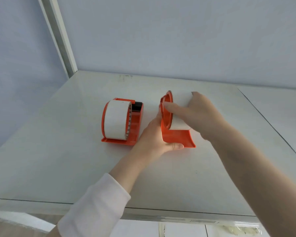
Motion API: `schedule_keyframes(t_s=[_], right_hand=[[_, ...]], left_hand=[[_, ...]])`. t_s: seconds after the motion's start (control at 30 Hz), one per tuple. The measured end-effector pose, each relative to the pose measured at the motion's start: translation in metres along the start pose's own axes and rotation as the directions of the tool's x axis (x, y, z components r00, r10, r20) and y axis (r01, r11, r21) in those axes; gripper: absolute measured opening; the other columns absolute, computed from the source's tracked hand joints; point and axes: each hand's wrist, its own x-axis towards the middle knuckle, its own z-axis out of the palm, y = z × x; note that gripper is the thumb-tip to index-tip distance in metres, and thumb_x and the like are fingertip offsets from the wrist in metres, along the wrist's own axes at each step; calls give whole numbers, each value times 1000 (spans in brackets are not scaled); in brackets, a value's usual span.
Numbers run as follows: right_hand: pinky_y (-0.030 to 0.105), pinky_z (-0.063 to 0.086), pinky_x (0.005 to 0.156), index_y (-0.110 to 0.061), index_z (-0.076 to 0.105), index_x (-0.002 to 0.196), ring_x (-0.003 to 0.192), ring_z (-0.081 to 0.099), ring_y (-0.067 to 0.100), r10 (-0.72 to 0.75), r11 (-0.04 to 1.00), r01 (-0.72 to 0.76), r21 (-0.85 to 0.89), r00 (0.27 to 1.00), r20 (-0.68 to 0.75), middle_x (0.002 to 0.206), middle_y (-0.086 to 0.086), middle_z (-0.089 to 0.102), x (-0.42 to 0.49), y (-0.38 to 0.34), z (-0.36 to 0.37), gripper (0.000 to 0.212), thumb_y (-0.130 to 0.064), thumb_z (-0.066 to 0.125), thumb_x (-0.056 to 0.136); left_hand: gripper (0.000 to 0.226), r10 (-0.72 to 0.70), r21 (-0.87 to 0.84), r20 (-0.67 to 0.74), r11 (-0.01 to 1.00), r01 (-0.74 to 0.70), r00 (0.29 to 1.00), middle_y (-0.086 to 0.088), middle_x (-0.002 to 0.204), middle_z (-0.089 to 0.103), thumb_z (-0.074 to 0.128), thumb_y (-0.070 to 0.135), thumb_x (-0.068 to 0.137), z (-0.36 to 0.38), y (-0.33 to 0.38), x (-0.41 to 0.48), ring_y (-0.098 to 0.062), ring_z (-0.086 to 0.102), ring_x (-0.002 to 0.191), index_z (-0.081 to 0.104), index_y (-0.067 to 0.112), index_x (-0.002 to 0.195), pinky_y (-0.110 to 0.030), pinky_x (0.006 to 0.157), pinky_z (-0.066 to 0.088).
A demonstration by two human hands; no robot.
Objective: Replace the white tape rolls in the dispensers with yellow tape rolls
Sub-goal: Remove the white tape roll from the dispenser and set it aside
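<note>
Two orange tape dispensers stand on a white table (58, 159). The left dispenser (134, 127) holds a white tape roll (115, 119) and nobody touches it. My left hand (157, 137) grips the base of the right dispenser (176, 137), thumb along its front edge. My right hand (198, 113) is closed around the white tape roll (180, 100) in that dispenser, with the roll partly shifted to the right off the orange hub (167, 113). No yellow tape roll is in view.
A light wall runs behind the table, with a white vertical frame (58, 36) at the back left corner. The table's front edge (143, 211) lies near me. A seam (266, 120) crosses the tabletop on the right.
</note>
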Motion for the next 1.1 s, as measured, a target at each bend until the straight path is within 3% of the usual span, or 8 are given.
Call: schedule_keyframes(t_s=[0.1,0.23,0.4,0.5,0.6,0.73,0.83,1.1], right_hand=[[19,31,37,-11,44,63,50,47,21,6,994,-5,-107,1000,13,60,4,46,9,-19,-15,41,-46,59,78],[47,55,76,-7,53,69,75,68,37,-12,999,15,-50,998,61,74,13,60,19,-35,-29,40,-45,57,80],[41,54,72,-8,52,68,76,69,36,-6,997,10,-73,998,62,76,14,66,17,-35,-26,51,-58,56,77],[48,56,78,2,59,87,81,68,36,-26,998,25,-64,1000,-10,95,22,69,15,-33,-23,62,-59,54,78],[50,53,79,5,61,97,87,65,36,-49,998,45,-44,995,-92,100,22,67,14,-27,-18,62,-54,54,80],[49,52,83,-7,64,102,99,62,33,-29,997,43,63,978,-209,104,14,67,18,-10,-25,50,-51,56,79],[50,53,83,-14,63,94,96,63,30,72,973,-2,233,953,-294,97,8,67,12,14,-34,43,-52,56,76],[42,49,82,-23,59,77,75,61,28,240,705,71,706,912,-332,69,-3,53,-21,60,-36,17,-40,57,79]], left_hand=[[99,-1,24,-2,1000,1,1000,8,132,54,85,21,58,2,-1,-1,-8,53,121,30,26,140,-34,103,43],[117,-18,92,0,996,18,1000,7,144,40,85,21,59,3,1,-1,-12,43,131,8,23,147,-38,109,37],[86,-20,-85,-210,996,2,977,16,150,22,69,29,79,-5,40,-6,-2,18,140,16,22,146,-15,109,19],[31,22,-235,-349,966,-110,937,6,116,61,49,27,93,-9,60,1,7,54,100,56,17,122,-3,78,41],[22,77,-153,-395,977,-148,915,12,65,55,46,19,95,-8,62,5,9,51,60,59,18,77,-7,59,37],[20,86,-141,-402,978,-154,912,3,83,65,47,22,95,-11,57,5,-5,61,79,64,11,95,-21,78,47],[16,147,-33,-365,985,-171,919,10,74,63,49,21,93,-13,57,-3,4,56,67,62,13,91,-8,66,42],[18,179,168,-362,978,-125,915,-11,68,63,56,15,90,7,30,-33,-8,54,61,61,-1,84,-14,58,39]])
